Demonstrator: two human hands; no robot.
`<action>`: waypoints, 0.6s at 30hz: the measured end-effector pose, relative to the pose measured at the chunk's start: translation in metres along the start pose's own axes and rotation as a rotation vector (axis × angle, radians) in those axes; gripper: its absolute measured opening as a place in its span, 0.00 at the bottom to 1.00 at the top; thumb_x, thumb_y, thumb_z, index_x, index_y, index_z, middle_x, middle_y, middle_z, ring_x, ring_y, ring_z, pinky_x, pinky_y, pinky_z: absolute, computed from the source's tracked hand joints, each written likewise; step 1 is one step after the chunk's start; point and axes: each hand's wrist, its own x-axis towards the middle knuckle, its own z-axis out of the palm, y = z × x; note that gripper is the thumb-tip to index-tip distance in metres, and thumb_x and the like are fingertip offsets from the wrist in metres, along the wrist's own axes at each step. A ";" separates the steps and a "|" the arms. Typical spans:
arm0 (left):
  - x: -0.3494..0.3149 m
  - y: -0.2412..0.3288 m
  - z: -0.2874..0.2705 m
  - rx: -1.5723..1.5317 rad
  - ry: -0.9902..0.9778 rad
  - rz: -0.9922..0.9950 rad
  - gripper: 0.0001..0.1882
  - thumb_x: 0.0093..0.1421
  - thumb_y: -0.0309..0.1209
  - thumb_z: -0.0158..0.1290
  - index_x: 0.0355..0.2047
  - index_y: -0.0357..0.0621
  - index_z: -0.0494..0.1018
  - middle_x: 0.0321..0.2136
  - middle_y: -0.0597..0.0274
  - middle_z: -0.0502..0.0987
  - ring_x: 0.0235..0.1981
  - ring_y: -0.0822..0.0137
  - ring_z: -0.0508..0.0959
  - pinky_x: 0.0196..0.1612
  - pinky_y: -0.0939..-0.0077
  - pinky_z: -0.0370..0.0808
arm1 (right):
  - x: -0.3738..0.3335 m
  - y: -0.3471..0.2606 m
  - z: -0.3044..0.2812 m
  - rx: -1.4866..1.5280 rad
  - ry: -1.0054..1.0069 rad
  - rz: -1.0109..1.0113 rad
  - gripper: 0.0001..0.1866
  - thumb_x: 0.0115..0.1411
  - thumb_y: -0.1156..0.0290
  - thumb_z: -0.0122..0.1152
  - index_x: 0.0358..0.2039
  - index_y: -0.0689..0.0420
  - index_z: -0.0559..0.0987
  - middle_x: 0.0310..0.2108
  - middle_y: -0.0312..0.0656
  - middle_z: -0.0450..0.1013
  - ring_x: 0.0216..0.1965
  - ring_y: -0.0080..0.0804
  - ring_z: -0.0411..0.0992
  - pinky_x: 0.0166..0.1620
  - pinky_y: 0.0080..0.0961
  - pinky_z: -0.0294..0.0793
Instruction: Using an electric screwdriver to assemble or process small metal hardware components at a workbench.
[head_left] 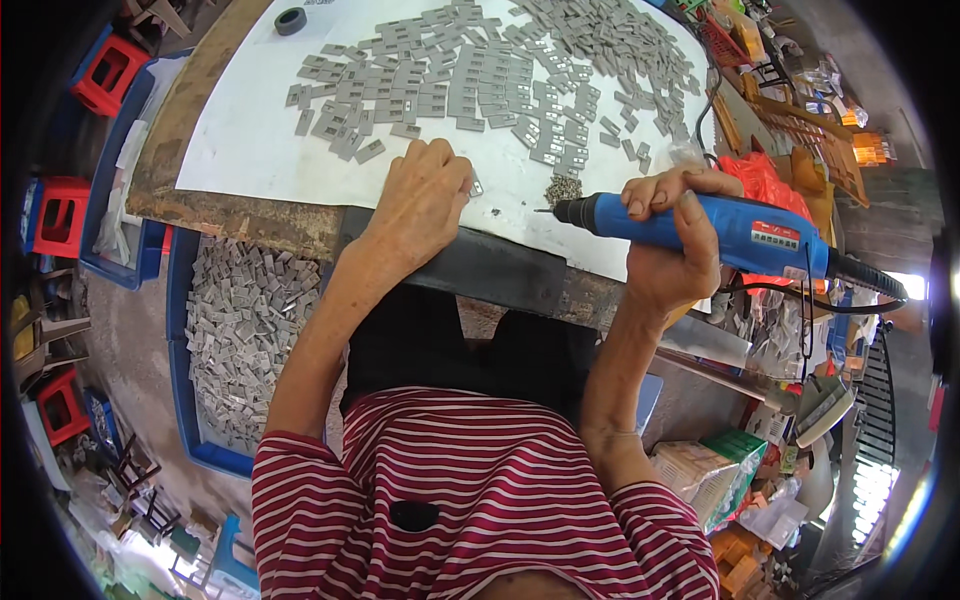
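My right hand (675, 230) is wrapped round a blue electric screwdriver (745, 232), whose thin bit points left, low over the white sheet (260, 135). My left hand (420, 195) is closed near the table's front edge, its fingers pinching a small grey metal piece (477, 186) that is mostly hidden. The screwdriver's bit stands apart from that piece. Between the hands lies a little heap of tiny screws (563, 189). Beyond them, many grey slotted metal pieces, which look like pencil sharpener bodies (490, 75), lie in rough rows, with a looser pile (610, 40) behind.
A black roll of tape (290, 21) sits at the far left of the sheet. Blue crates stand left, one full of grey pieces (245, 340). A dark strip (500, 270) covers the table's front edge. Right are a red plastic bag (760, 175) and the screwdriver's black cord (865, 275).
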 end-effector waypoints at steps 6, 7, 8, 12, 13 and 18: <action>0.003 0.005 0.008 -0.030 0.020 0.026 0.05 0.48 0.21 0.49 0.27 0.39 0.68 0.27 0.56 0.65 0.34 0.57 0.65 0.40 0.67 0.63 | 0.001 -0.001 0.001 0.002 -0.001 -0.012 0.14 0.48 0.82 0.51 0.38 0.64 0.66 0.21 0.47 0.66 0.20 0.34 0.66 0.28 0.32 0.69; 0.003 0.004 0.008 -0.033 0.018 0.026 0.05 0.48 0.21 0.49 0.27 0.39 0.68 0.27 0.56 0.65 0.34 0.57 0.65 0.40 0.67 0.63 | 0.001 -0.001 0.001 -0.001 0.001 -0.011 0.14 0.48 0.82 0.51 0.38 0.64 0.66 0.21 0.47 0.66 0.20 0.34 0.66 0.28 0.32 0.69; 0.003 0.004 0.007 -0.052 0.049 0.021 0.05 0.47 0.21 0.49 0.28 0.39 0.68 0.27 0.56 0.65 0.34 0.57 0.65 0.40 0.67 0.63 | 0.001 -0.001 0.001 0.001 -0.005 -0.011 0.14 0.48 0.82 0.51 0.38 0.64 0.66 0.21 0.47 0.66 0.20 0.34 0.66 0.28 0.32 0.69; 0.007 0.003 0.008 -0.071 0.155 0.001 0.06 0.47 0.20 0.49 0.28 0.39 0.68 0.27 0.56 0.65 0.34 0.57 0.66 0.40 0.67 0.64 | 0.003 0.000 0.002 0.000 -0.012 -0.001 0.14 0.48 0.82 0.51 0.37 0.65 0.66 0.21 0.47 0.66 0.20 0.34 0.66 0.28 0.32 0.69; 0.008 0.001 0.009 -0.071 0.156 -0.001 0.06 0.47 0.20 0.49 0.28 0.39 0.68 0.27 0.56 0.65 0.34 0.57 0.66 0.40 0.67 0.64 | 0.003 0.000 0.002 -0.001 -0.014 0.000 0.14 0.48 0.82 0.51 0.37 0.65 0.66 0.21 0.47 0.66 0.20 0.34 0.66 0.28 0.32 0.69; 0.010 -0.006 0.017 -0.047 0.127 0.030 0.06 0.47 0.20 0.49 0.28 0.38 0.67 0.27 0.55 0.66 0.34 0.56 0.66 0.40 0.67 0.64 | 0.007 0.003 0.010 -0.115 -0.094 0.055 0.13 0.50 0.75 0.50 0.37 0.60 0.67 0.23 0.44 0.64 0.22 0.35 0.64 0.33 0.35 0.64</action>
